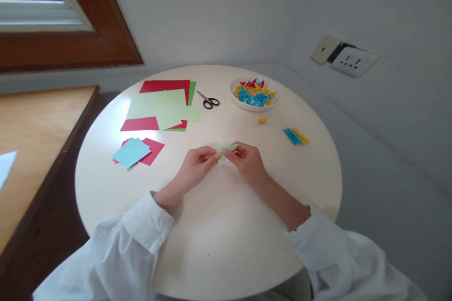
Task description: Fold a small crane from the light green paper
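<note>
My left hand [197,162], right hand [250,161] both pinching pale-green, pointed, folded paper piece [230,147]; uneven tug could skew it, maybe tear it!

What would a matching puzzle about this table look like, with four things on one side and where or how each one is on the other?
Things:
1. Scissors
2. Folded green paper
3. Dish
4. Light blue square

Places and states:
A. Filled with small red, yellow and blue paper shapes
B. Lying over red squares
C. Between the large sheets and the round white container
D. Held by the left hand and the right hand

Right pairs: 1-C, 2-D, 3-A, 4-B
</note>
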`<action>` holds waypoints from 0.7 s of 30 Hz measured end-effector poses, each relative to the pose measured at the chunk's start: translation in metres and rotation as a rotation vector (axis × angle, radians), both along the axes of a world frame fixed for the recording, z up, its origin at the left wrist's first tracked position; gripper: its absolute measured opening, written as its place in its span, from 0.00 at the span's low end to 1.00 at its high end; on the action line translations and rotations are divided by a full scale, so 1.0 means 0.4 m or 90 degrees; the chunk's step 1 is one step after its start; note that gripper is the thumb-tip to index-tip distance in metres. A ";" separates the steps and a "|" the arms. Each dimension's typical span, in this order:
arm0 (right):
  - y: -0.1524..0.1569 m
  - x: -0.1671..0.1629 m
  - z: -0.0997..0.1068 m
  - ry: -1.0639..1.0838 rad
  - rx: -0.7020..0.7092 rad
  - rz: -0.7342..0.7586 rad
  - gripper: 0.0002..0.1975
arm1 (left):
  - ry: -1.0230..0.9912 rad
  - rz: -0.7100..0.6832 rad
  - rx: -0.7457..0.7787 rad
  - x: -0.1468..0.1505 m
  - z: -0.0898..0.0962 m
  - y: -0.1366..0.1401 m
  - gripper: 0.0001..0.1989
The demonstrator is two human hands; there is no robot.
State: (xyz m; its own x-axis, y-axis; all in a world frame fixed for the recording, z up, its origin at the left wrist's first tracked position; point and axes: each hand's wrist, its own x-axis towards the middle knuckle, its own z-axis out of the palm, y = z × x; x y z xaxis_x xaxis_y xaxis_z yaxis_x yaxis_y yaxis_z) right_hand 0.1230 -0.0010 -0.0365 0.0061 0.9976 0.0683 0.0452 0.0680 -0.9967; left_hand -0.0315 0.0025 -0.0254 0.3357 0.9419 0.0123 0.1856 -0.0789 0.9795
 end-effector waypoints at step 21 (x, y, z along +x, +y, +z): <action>0.000 0.020 0.003 -0.022 0.061 0.063 0.13 | -0.037 0.028 0.035 -0.007 0.007 -0.002 0.11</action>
